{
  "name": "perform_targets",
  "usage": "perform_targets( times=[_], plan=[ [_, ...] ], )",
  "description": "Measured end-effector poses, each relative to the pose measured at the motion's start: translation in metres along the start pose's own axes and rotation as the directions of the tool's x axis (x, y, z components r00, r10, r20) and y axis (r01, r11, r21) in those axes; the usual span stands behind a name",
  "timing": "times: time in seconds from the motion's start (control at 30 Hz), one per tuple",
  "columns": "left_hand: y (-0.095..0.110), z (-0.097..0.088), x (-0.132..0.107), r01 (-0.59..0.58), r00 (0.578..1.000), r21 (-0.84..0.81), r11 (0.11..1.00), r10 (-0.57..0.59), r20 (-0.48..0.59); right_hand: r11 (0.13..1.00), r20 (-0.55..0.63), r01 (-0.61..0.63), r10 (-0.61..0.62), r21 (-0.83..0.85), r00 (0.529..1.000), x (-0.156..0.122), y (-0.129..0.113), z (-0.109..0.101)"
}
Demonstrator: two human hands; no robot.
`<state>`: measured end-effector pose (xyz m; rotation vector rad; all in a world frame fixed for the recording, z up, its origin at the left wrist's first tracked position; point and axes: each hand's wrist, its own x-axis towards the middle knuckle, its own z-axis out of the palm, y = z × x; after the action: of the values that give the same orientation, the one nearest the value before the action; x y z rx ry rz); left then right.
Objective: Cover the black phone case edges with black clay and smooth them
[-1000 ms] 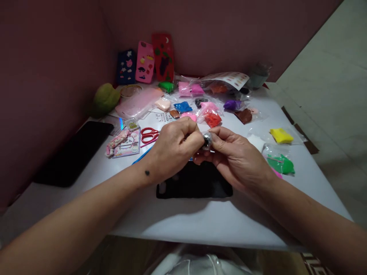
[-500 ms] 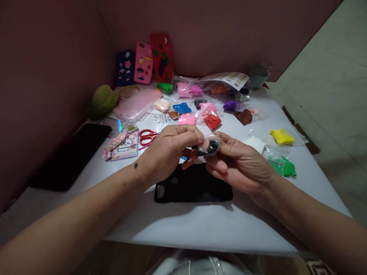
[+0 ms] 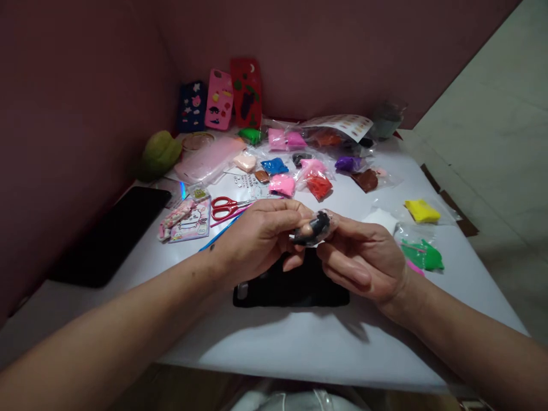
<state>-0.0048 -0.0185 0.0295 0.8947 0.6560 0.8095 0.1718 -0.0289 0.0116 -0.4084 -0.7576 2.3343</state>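
Note:
Between my two hands is a small clear bag of black clay (image 3: 317,228), raised over the table. My left hand (image 3: 269,234) pinches the bag's left side, with fingertips at or inside its opening. Thumb and fingers of my right hand (image 3: 368,251) grip the other side. Below them a black phone case (image 3: 291,288) lies flat, its upper part hidden by my hands. Red-handled scissors (image 3: 225,209) and a blue stick (image 3: 222,233) rest just beyond my left wrist.
Packets of coloured clay, among them a red one (image 3: 319,186) and a yellow one (image 3: 422,210), spread across the white table (image 3: 299,348). Decorated phone cases (image 3: 220,100) lean on the back wall. A dark tablet-like slab (image 3: 113,237) and a green fruit (image 3: 160,154) lie left.
Both hands have shifted slightly right with the clay bag, and the bag has turned a little. The blue stick shows more now. The view has tilted slightly.

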Motion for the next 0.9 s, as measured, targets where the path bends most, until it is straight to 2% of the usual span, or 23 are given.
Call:
perform_targets(
  times=[0.2,0.4,0.6,0.73,0.9],
  plan=[
    [-0.005,-0.003,0.005,0.028,1.0,-0.062,0.998,-0.027,0.012,0.994,-0.106,0.07,-0.061,0.078,0.993,0.004,0.005,0.006],
    [-0.006,-0.008,0.007,-0.045,0.997,-0.019,0.999,0.046,0.068,0.988,-0.245,0.15,-0.153,-0.032,0.957,0.005,0.006,0.012],
    [-0.001,-0.007,0.002,-0.154,0.982,0.122,0.981,0.138,0.133,0.985,-0.223,0.166,-0.17,-0.039,0.96,-0.002,0.002,0.021],
    [0.002,-0.008,0.0,-0.218,0.968,0.226,0.949,0.182,0.17,0.986,-0.255,0.163,-0.165,-0.026,0.953,-0.005,0.002,0.023],
    [0.0,-0.01,0.0,-0.165,0.972,0.167,0.972,0.131,0.194,0.991,-0.184,0.117,-0.104,0.062,0.977,-0.006,0.003,0.019]
  ],
)
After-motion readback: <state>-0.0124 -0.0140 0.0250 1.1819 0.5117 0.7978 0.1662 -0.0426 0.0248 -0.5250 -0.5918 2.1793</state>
